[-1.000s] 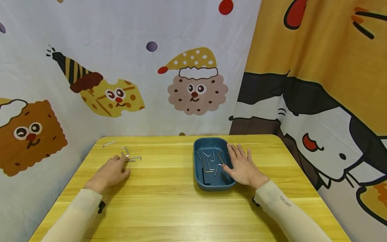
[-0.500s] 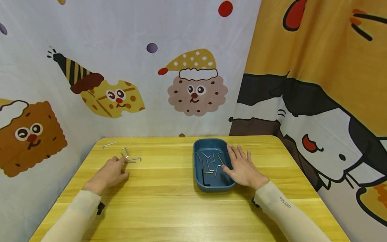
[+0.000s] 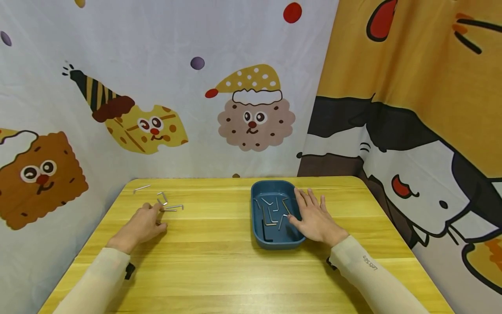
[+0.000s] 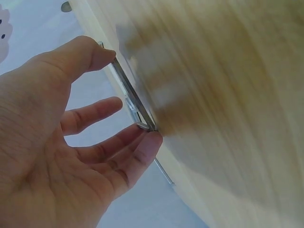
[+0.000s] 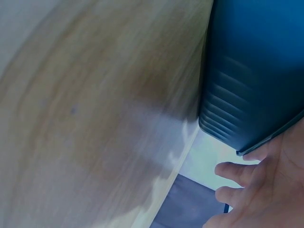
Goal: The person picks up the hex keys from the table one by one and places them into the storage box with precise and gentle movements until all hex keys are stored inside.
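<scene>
Several L-shaped hex keys lie on the left of the table. At this group my left hand (image 3: 139,224) reaches down, and in the left wrist view a fingertip (image 4: 151,142) touches one end of a silver hex key (image 4: 134,95). The thumb stands well apart from the fingers there. My right hand (image 3: 317,218) rests on the right rim of a blue tray (image 3: 279,245), fingers straight and spread, thumb over the edge. Inside the tray are several more hex keys, among them a black hex key (image 3: 264,231) and a gold-coloured hex key (image 3: 286,206).
A lone silver hex key (image 3: 142,188) lies near the far left corner of the wooden table (image 3: 219,270). Behind the table hangs a printed white curtain (image 3: 157,35), with a yellow cartoon curtain (image 3: 353,56) along the right side.
The left hand has drawn back very slightly at the hex keys. The right hand, the tray and the keys in it stay where they were; the head view has tilted a little.
</scene>
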A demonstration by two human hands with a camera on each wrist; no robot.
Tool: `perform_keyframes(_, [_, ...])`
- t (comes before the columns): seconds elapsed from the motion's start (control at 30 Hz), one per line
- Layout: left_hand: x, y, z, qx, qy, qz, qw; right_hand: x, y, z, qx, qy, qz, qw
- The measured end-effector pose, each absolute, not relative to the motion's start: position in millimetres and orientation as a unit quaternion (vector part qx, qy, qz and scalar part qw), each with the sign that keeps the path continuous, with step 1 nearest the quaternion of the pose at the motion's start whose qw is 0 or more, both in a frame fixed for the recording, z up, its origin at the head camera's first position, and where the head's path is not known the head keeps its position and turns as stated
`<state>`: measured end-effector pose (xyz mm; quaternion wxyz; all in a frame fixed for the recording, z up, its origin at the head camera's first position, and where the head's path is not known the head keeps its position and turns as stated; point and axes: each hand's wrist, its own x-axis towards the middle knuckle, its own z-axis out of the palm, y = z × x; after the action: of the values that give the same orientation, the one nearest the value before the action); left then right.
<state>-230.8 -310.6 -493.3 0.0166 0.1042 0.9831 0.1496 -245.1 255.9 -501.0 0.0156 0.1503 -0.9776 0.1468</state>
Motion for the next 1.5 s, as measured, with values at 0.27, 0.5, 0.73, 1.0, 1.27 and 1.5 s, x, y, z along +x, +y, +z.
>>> perform_keyframes(0.27, [-230.6,-310.0,-493.6,0.088,0.984,0.156,0.002,-245.7,255.3,-499.4,0.15,-0.979,0.14,0.013])
perform_keyframes(0.5, [-228.9,-307.4,-493.9,0.094,0.983,0.16,-0.008,-245.3,255.5,-500.8,0.15,-0.979,0.138,0.012])
perform_keyframes(0.73, [-227.2,-305.0,-493.7,0.106,0.983,0.147,-0.025,-245.3,255.4,-501.3,0.15,-0.979,0.14,0.012])
perform_keyframes(1.0, [-226.6,-300.8,-492.4,0.111,0.98,0.161,-0.026,-244.8,255.6,-501.9,0.151,-0.979,0.139,0.016])
perform_keyframes(1.27, [-225.2,-290.2,-488.5,0.138,0.976,0.159,-0.053,-244.5,255.6,-501.8,0.149,-0.979,0.141,0.015])
perform_keyframes(1.5, [-222.2,-280.0,-483.5,0.151,0.977,0.131,-0.078,-244.7,255.8,-501.8,0.149,-0.979,0.142,0.013])
